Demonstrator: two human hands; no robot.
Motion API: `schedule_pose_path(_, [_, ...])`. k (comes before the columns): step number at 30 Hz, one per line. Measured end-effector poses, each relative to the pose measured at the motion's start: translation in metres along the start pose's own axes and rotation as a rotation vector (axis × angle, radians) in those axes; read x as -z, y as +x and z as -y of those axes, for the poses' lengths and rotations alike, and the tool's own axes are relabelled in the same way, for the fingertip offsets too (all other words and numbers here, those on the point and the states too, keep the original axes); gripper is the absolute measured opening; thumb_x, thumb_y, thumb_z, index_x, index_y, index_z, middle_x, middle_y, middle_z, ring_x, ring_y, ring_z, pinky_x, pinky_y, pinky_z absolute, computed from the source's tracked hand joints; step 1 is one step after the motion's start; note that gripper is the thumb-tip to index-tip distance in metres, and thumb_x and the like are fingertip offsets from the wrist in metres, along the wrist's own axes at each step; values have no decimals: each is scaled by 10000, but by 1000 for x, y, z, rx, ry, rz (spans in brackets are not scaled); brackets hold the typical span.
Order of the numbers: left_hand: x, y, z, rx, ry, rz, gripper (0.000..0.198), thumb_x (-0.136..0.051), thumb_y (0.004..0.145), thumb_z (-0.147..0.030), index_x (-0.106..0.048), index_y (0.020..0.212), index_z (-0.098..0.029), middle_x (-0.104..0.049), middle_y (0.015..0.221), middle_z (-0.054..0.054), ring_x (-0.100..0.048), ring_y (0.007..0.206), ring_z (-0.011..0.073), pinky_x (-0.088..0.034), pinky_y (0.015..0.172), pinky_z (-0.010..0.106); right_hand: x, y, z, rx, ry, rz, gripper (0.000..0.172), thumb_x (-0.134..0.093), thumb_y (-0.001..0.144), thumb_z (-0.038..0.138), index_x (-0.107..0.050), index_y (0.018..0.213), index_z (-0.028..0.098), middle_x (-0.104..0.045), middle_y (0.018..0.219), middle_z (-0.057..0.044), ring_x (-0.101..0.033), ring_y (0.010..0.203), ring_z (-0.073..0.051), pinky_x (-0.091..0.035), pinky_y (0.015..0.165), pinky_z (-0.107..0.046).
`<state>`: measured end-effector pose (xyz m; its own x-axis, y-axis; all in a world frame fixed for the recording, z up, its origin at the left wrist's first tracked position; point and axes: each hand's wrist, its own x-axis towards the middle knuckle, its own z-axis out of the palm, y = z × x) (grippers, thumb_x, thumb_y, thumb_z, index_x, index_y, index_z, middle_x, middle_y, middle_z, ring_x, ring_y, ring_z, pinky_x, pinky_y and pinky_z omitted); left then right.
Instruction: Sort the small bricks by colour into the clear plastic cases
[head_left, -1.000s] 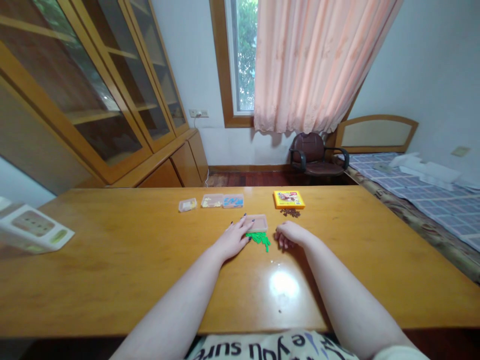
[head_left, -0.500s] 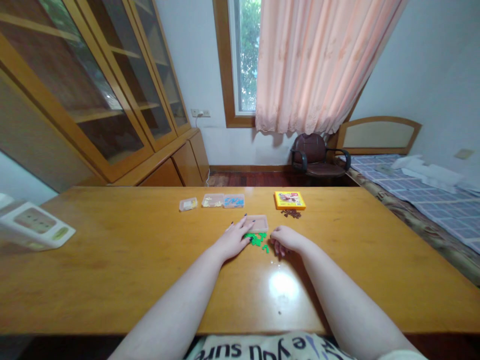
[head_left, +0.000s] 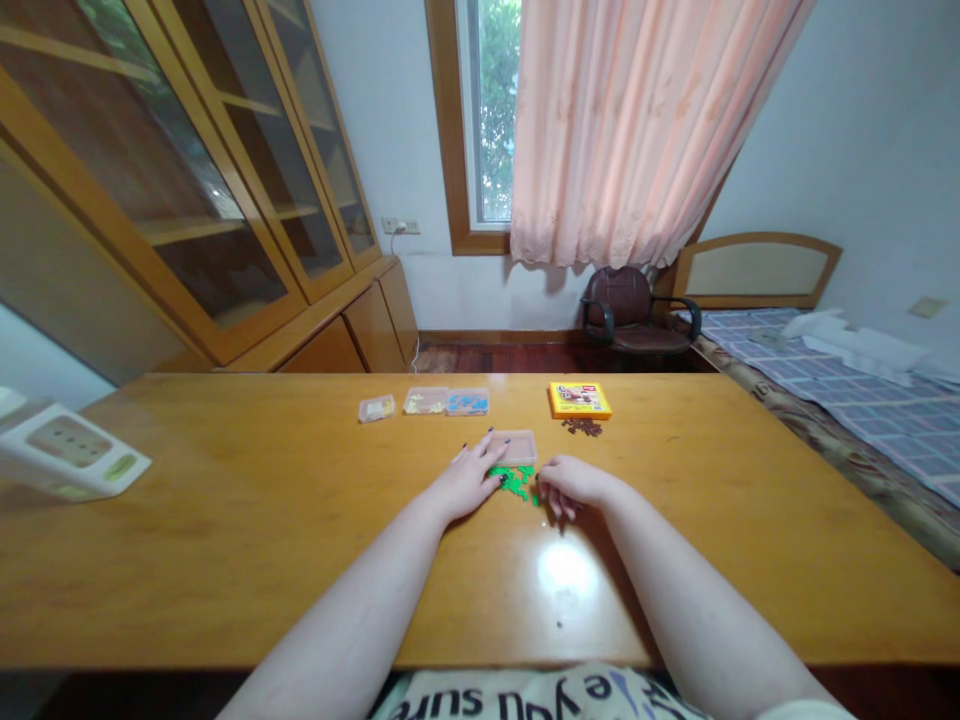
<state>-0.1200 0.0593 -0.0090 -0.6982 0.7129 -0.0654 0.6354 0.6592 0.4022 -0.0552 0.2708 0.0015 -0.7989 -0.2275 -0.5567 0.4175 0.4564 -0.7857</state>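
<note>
A small clear plastic box (head_left: 523,449) lies in the middle of the table. Just on its near side is a loose pile of small bright green plastic pieces (head_left: 516,480). My left hand (head_left: 474,480) is open, its fingers spread over the box's left part and its thumb by the left of the pile. To the right of the pile is my right hand (head_left: 564,485), with fingers curled and fingertips low at the table. A sliver of green shows beside those fingertips; whether they pinch a piece is hidden.
Farther back stand clear boxes with blue pieces (head_left: 468,402) and cream pieces (head_left: 425,402), plus a smaller box (head_left: 376,409). A yellow game box (head_left: 580,400) lies behind brown pieces (head_left: 582,427). A white container (head_left: 75,450) is at the far left of the wooden table (head_left: 262,480).
My right hand has moved slightly left, closer to the green pieces. The loose green piece at the pile's near right has shifted and is partly covered. My left hand stays put.
</note>
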Motion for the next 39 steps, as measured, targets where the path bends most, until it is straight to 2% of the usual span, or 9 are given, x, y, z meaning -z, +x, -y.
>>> schedule_pose_path(4, [0, -2, -2, 106, 60, -10, 710, -447, 868, -447, -156, 1472, -210, -103, 1538, 157, -183, 1395, 304, -180, 1118, 474, -2, -3, 4, -100, -54, 166, 210, -420, 779, 230, -531, 624, 141, -618, 450, -38, -546, 329, -127, -318, 298, -170])
schedule_pose_path(9, [2, -12, -7, 119, 136, 92, 787, -462, 839, -494, -142, 1470, -151, -209, 1512, 157, -170, 1400, 297, -135, 1122, 517, -14, 0, 7, -58, 15, 268, 107, -432, 756, 203, -512, 707, 154, -648, 503, -15, -550, 344, -115, -372, 326, -169])
schedule_pose_path(11, [4, -17, -11, 113, 134, 124, 810, -475, 829, -491, -127, 1472, -142, -216, 1510, 154, -184, 1397, 296, -147, 1121, 516, -12, 4, 2, -10, 32, 209, 93, -423, 749, 190, -504, 717, 158, -639, 496, -5, -513, 314, -105, -352, 315, -173])
schedule_pose_path(16, [12, -27, -25, 85, 136, 168, 794, -524, 808, -425, -170, 1467, -157, -271, 1491, 158, -256, 1374, 299, -199, 1113, 493, 5, 17, -12, 56, 26, -296, 86, -402, 772, 182, -487, 768, 164, -556, 424, 43, -417, 258, -82, -271, 301, -183])
schedule_pose_path(18, [15, -30, -29, 69, 131, 181, 772, -525, 809, -414, -196, 1461, -163, -303, 1477, 165, -286, 1362, 298, -215, 1109, 483, 8, 20, -14, 22, 47, -371, 91, -406, 783, 192, -488, 805, 159, -553, 424, 41, -423, 261, -90, -267, 305, -193])
schedule_pose_path(24, [16, -34, -35, 40, 96, 201, 750, -515, 814, -424, -212, 1459, -190, -316, 1476, 144, -297, 1358, 293, -204, 1118, 466, 3, 18, -13, 59, 126, -186, 129, -416, 813, 253, -498, 834, 156, -626, 503, 4, -457, 288, -93, -258, 295, -190])
schedule_pose_path(30, [14, -33, -36, 25, 66, 211, 759, -521, 803, -436, -224, 1454, -184, -275, 1496, 131, -259, 1374, 288, -189, 1127, 446, 6, 15, -11, 53, 205, -275, 134, -422, 807, 239, -505, 861, 148, -627, 492, 4, -444, 283, -87, -236, 288, -182])
schedule_pose_path(36, [11, -30, -32, 16, 71, 168, 707, -529, 801, -428, -291, 1429, -209, -328, 1475, 123, -307, 1353, 290, -199, 1120, 466, 3, 9, -4, 63, 206, -187, 203, -435, 789, 238, -565, 898, 128, -655, 534, -12, -429, 294, -76, -242, 313, -180])
schedule_pose_path(39, [10, -27, -29, 43, 100, 133, 688, -518, 812, -443, -308, 1422, -203, -368, 1451, 141, -332, 1337, 303, -212, 1110, 488, 3, 8, -2, 91, 178, -218, 204, -425, 791, 242, -582, 860, 133, -632, 522, -1, -403, 295, -78, -242, 322, -194])
